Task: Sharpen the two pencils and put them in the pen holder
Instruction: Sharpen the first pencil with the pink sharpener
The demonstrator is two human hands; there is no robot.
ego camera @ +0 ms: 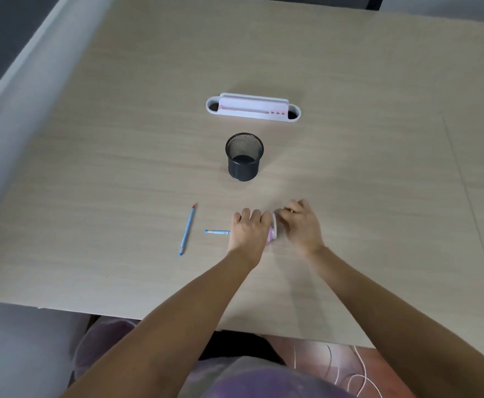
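Pale wood-grain laminate covers the surface (349,81), which fills most of the head view, with a grey wall or partition along its left edge and white cables on the reddish floor below its near edge.

Near the middle of the surface stands a black mesh pen holder (244,156), upright and with no pencils in it. Beyond it, apart from it, lies a long white and pink desk organiser (253,108) with a round hole at each end.

Closer to the person, both hands meet over a small pink and white sharpener (273,228) that rests on the surface. The left hand (248,232) lies on top of it, fingers (246,215) curled down around its body and gripping it. A blue pencil (217,232) sticks out horizontally from under this hand to the left — its inner end is hidden beneath the hand, so how far it enters the sharpener cannot be told. The right hand (302,225) is pressed against the sharpener's right side, its fingers closed on something small there, probably a crank, though the part itself is hidden.

A second blue pencil (188,229) lies loose on the surface to the left, well clear of the hands — nearly upright in the picture, its reddish tip pointing away from the person.
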